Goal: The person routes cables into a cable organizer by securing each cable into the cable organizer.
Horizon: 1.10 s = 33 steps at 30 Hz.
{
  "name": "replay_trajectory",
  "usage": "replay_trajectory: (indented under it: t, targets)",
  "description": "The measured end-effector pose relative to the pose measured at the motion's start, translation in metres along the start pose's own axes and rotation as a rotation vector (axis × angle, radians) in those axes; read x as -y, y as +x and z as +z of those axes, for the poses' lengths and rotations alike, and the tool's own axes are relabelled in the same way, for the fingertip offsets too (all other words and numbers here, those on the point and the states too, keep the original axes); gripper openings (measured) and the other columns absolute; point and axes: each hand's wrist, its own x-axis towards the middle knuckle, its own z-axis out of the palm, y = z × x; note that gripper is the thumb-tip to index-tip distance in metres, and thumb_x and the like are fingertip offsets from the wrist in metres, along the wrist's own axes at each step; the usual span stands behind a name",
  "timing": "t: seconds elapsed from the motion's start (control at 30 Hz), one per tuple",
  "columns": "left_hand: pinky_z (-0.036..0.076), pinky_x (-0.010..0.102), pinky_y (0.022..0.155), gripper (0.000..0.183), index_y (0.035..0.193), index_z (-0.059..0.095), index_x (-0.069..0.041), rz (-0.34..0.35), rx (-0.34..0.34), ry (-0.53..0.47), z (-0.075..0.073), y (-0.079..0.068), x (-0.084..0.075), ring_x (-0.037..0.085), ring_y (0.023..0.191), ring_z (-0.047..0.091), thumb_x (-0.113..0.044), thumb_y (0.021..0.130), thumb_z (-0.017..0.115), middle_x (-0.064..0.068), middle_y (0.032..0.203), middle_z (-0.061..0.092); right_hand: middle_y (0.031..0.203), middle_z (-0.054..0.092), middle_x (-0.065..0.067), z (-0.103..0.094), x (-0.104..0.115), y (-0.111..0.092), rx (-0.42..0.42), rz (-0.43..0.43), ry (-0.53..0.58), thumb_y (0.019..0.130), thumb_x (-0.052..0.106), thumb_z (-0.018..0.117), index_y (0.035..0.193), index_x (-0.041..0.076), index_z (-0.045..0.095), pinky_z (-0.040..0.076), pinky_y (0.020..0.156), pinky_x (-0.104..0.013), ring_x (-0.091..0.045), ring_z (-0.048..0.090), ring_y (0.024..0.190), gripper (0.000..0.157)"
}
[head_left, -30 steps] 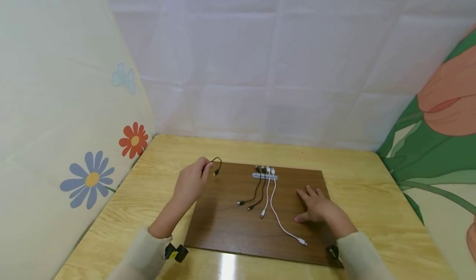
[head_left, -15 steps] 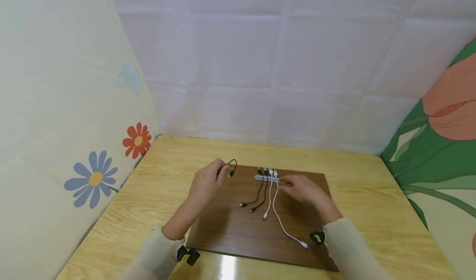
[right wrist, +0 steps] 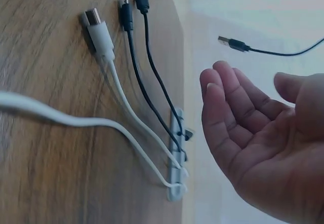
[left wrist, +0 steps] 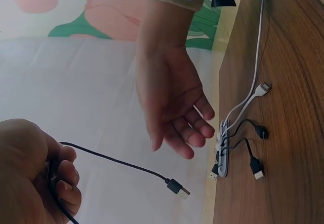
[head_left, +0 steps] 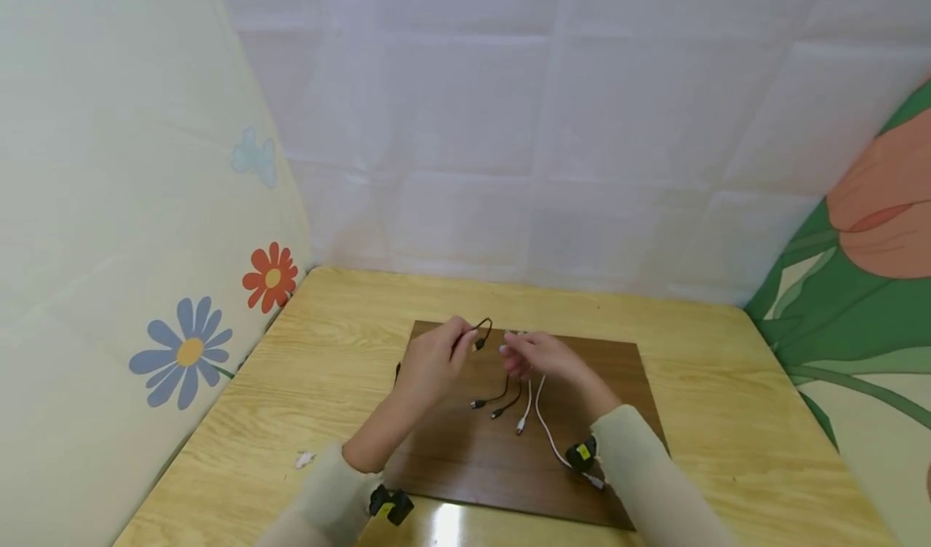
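Observation:
My left hand [head_left: 436, 361] grips a black USB cable [left wrist: 119, 160], its fingers curled round it. The cable's metal-ended plug [left wrist: 175, 186] hangs free past the fingers. My right hand [right wrist: 258, 133] is raised beside that plug, palm up with relaxed fingers, touching nothing. In the head view it hides most of a grey-blue cable clip [right wrist: 175, 191]. Two black cables [right wrist: 153, 64] and two white cables [right wrist: 123, 95] sit in the clip's slots. Their loose ends lie across the brown board [head_left: 465, 450].
The board lies on a light wood-grain table [head_left: 305, 385]. A small white scrap [head_left: 304, 459] is on the table near my left sleeve. A pale cloth wall [head_left: 465, 127] stands behind, with flower-printed cloth [head_left: 873, 232] at the sides.
My right hand has left the board's right side and moved left, rising over the cable clip towards the hanging plug. My left hand has shifted right, still holding the black USB cable.

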Motion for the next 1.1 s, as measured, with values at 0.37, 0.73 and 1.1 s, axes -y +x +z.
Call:
replay_trajectory:
  t: [0.37, 0.73, 1.1]
  targets:
    - [0.041, 0.021, 0.052, 0.011, 0.096, 0.066, -0.009, 0.046, 0.071, -0.025, 0.002, -0.002, -0.001, 0.006, 0.058, 0.046, -0.017, 0.102, 0.061, -0.005, 0.072, 0.058, 0.089, 0.074, -0.014, 0.014, -0.004, 0.019, 0.065, 0.095, 0.154, 0.109, 0.052, 0.026, 0.11, -0.01, 0.066, 0.06, 0.073, -0.037, -0.02, 0.072, 0.076, 0.074]
    - [0.047, 0.021, 0.059, 0.015, 0.098, 0.07, -0.015, 0.09, 0.389, -0.045, 0.001, -0.008, 0.007, 0.002, 0.065, 0.053, -0.025, 0.102, 0.061, -0.009, 0.076, 0.064, 0.082, 0.072, -0.001, 0.001, -0.006, 0.029, 0.096, 0.101, 0.485, 0.108, 0.037, 0.048, 0.119, -0.008, 0.063, 0.056, 0.071, -0.029, -0.014, 0.068, 0.075, 0.049]
    - [0.05, 0.022, 0.063, 0.02, 0.115, 0.072, -0.009, -0.01, 0.687, -0.067, 0.005, -0.014, 0.027, 0.002, 0.069, 0.058, -0.014, 0.103, 0.058, -0.001, 0.102, 0.076, 0.088, 0.074, -0.002, -0.019, -0.005, 0.035, -0.002, 0.036, 0.3, 0.105, 0.014, 0.054, 0.124, -0.013, 0.057, 0.056, 0.076, -0.028, -0.015, 0.072, 0.084, 0.033]
